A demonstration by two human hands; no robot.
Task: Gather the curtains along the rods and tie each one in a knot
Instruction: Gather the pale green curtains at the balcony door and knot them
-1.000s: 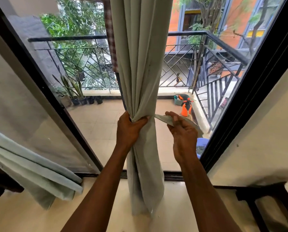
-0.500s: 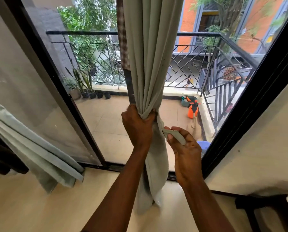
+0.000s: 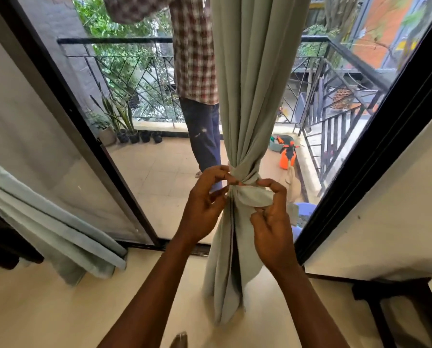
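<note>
Pale green curtain [image 3: 247, 96] hangs between both grips, cinched at a half-made knot [image 3: 246, 173]. Left grip [image 3: 204, 200] pinches the knot's near side; right grip [image 3: 272, 222] pinches the loose tail [image 3: 256, 198] just below. Soft, light, probably slippery cloth: hold close to the knot.

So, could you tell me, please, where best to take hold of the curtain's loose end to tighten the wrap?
Probably the loose flap just below the wrap, taken from the right by the right hand: it bulges out on that side, clear of the hanging curtain. The left hand pinches the wrap from the left, which would steady it.
</note>
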